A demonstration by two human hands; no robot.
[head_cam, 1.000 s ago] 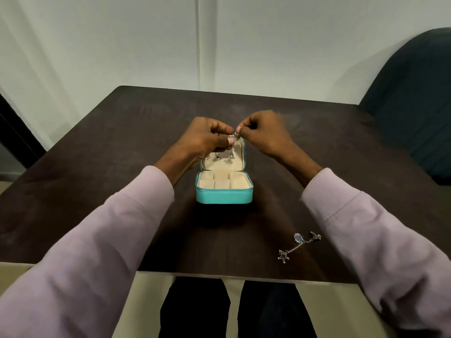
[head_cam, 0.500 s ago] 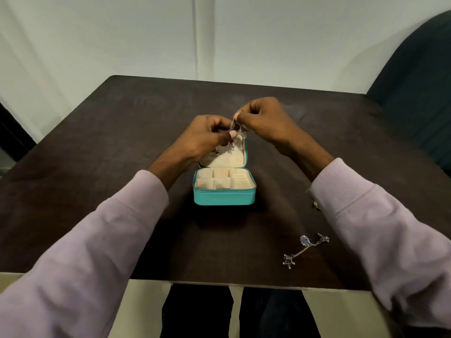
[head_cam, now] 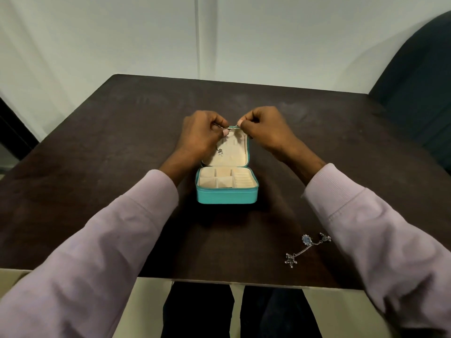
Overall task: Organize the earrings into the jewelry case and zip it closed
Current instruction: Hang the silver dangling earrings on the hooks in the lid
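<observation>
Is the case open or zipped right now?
Open: the case has its lid standing up, with the cream compartments showing.

Dark brown wooden table (head_cam: 102, 152) standing against a pale wall (head_cam: 122, 35), dark teal chair (head_cam: 419, 76) sitting at its far right corner, black trousers (head_cam: 197, 311) showing below the near edge

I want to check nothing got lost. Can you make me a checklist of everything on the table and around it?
Surface: dark wooden table, scuffed.
Job's things: teal jewelry case open, lid upright, compartments look empty; one chain earring hangs at the lid; another chain earring lies on the table near the right sleeve.
Clutter: nothing seen.
Hands: left hand and right hand both pinch the hanging earring's top at the lid's upper edge.
Cables: nothing seen.
Surroundings: pale wall; dark chair far right.
</observation>
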